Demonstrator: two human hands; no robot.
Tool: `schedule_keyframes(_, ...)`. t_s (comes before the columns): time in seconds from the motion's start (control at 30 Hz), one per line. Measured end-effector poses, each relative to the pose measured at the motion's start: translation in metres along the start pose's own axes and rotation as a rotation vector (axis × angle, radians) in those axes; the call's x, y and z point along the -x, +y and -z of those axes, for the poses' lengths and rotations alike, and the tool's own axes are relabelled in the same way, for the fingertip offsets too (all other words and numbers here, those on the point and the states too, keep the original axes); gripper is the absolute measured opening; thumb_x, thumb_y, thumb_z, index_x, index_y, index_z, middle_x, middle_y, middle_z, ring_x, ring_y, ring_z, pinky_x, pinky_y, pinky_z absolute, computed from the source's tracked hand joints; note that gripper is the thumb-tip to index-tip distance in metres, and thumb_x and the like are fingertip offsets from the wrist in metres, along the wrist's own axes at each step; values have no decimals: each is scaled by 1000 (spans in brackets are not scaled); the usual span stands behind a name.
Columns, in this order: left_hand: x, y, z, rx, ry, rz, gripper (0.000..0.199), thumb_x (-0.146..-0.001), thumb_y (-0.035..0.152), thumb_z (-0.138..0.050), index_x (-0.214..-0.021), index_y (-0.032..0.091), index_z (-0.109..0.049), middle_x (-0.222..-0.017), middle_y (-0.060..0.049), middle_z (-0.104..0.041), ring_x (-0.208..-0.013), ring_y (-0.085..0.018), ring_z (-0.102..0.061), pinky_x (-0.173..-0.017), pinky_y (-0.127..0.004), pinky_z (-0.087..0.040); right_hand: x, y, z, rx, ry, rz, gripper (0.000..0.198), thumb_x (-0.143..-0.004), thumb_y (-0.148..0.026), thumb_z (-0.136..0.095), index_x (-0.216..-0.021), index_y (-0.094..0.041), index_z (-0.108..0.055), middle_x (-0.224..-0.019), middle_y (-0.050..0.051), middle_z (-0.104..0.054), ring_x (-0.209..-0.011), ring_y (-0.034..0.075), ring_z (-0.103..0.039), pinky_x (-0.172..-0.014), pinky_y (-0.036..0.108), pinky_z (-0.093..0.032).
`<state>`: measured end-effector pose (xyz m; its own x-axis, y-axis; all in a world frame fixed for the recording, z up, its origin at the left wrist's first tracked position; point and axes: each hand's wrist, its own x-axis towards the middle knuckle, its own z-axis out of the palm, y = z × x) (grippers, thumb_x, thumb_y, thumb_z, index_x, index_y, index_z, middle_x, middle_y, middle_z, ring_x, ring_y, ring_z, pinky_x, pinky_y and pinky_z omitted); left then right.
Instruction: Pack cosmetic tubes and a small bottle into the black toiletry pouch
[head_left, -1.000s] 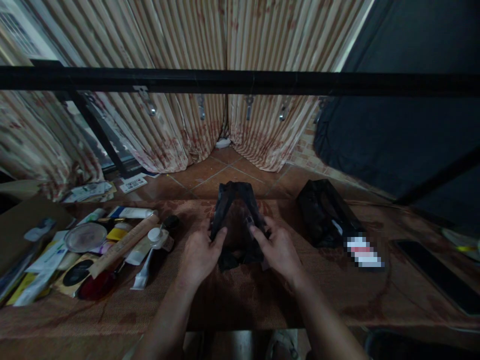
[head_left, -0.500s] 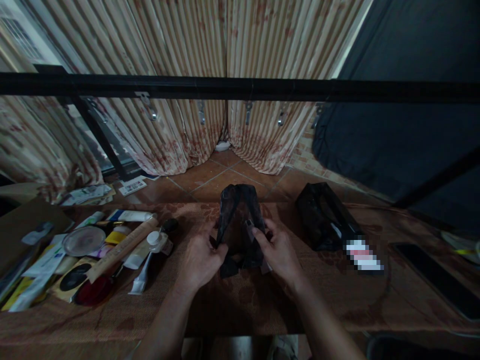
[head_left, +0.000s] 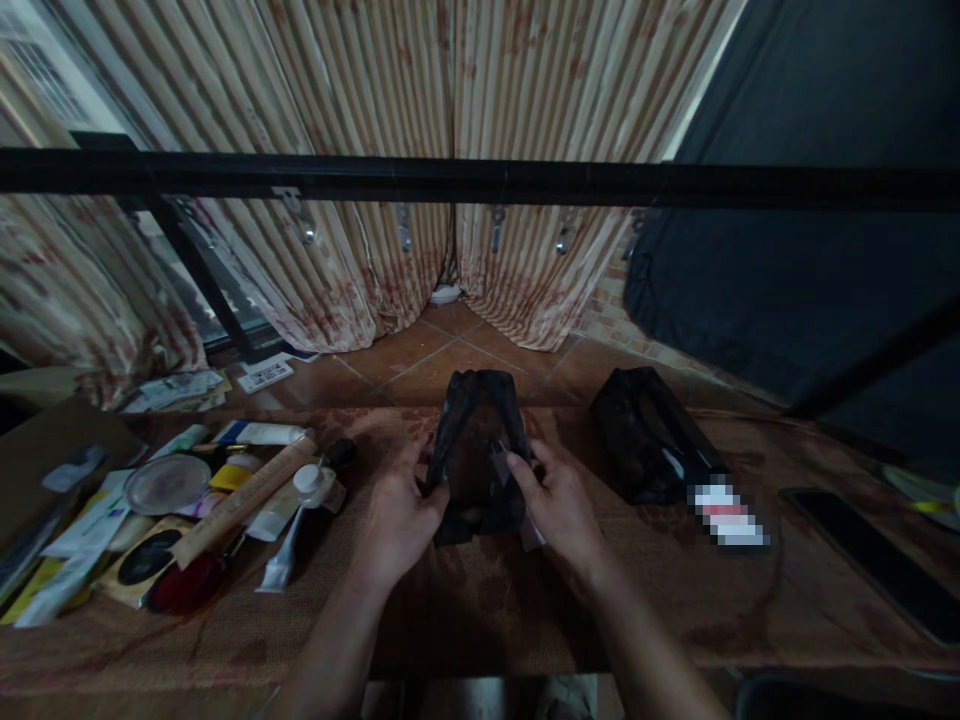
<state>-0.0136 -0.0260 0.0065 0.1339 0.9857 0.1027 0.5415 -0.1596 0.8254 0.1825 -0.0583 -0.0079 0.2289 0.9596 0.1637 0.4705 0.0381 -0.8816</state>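
Note:
A small black pouch (head_left: 483, 385) with a dark see-through middle stands on the brown table cover in front of me. My left hand (head_left: 405, 505) pinches its left side, thumb over the near left edge. On the opposite side my right hand (head_left: 559, 495) grips the right wall, the thumb pressed by a small greyish tab (head_left: 499, 460). A bit of pale pinkish material (head_left: 531, 535) shows under the right hand. A similar black bag (head_left: 634, 430) lies to the right, apart from both hands.
To the left lie several toiletries: a clear round lid (head_left: 169, 483), a white-capped bottle (head_left: 309, 482), a white tube (head_left: 262, 433) and a long tan packet (head_left: 244, 500). A phone (head_left: 874, 560) lies at the right. Beyond the table a black bar (head_left: 480, 182) crosses before the curtains.
The near edge of the pouch has been drawn out, so its opening looks wider and squarer. Both hands keep their grip in nearly the same place.

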Motion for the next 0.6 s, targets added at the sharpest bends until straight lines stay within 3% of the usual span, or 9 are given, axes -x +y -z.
schedule_keyframes(0.17,-2,-6,-3,134,26,-41,58,-80,14,-58,-137,22,-52,-129,-5,-67,-110,-20,-66,-94,-32,-53,0,1,-1,10,26,13,39,-92,-44,-54,-121,-19,-63,-101,7,-75,-87,22,-71,-77,32,-52)
schedule_keyframes(0.33,-1,-1,-1,181,20,-27,60,-80,13,-54,-138,24,-51,-130,-5,-66,-92,-19,-71,-81,-31,-58,0,2,-3,-5,68,40,49,-89,-46,-59,-128,-16,-60,-112,11,-73,-97,25,-70,-86,38,-52)
schedule_keyframes(0.6,-2,-3,0,75,82,-20,64,-76,13,-55,-139,23,-52,-129,-7,-65,-99,-22,-68,-82,-34,-58,-1,6,-2,-6,109,27,51,-89,-49,-59,-129,-17,-60,-113,13,-73,-98,26,-70,-83,40,-53)
